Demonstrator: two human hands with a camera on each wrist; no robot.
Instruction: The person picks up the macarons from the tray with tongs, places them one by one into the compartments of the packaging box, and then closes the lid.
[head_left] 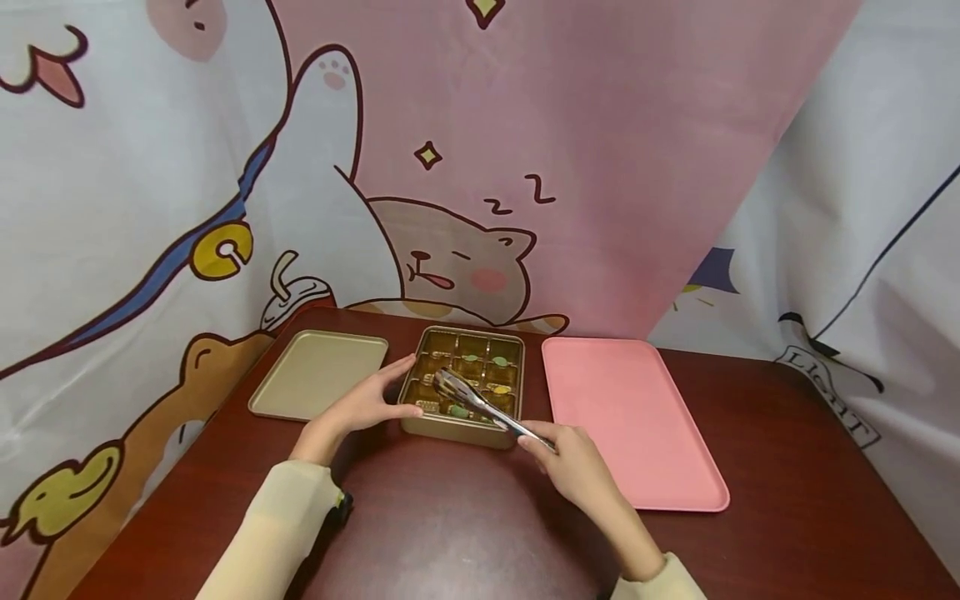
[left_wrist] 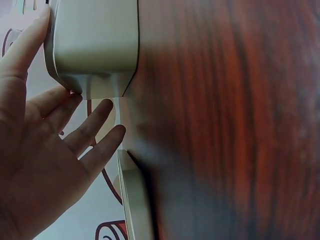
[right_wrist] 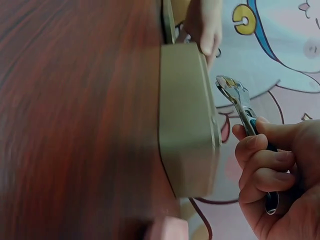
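Observation:
A gold rectangular tin [head_left: 459, 432] stands on the table with its top uncovered. Inside, a gold divider tray [head_left: 442, 343] forms a grid of compartments that hold small wrapped pieces, some green, one yellow. My left hand [head_left: 367, 403] steadies the tin at its left side, thumb along the front rim; the left wrist view shows the fingers straight and spread. Metal tongs [head_left: 480, 403] are gripped in my right hand [head_left: 573, 462], fingers curled round the handle. Their head is over the tin's middle, above the rim in the right wrist view, with a yellowish patch at the tips.
Left of the tin lies a gold lid-like tray [head_left: 318, 375]. To its right is a long pink tray [head_left: 626, 425], partly behind my right forearm. Everything is on a dark red-brown wooden table [head_left: 420, 517], with a cartoon-printed cloth [head_left: 600, 167] hanging behind.

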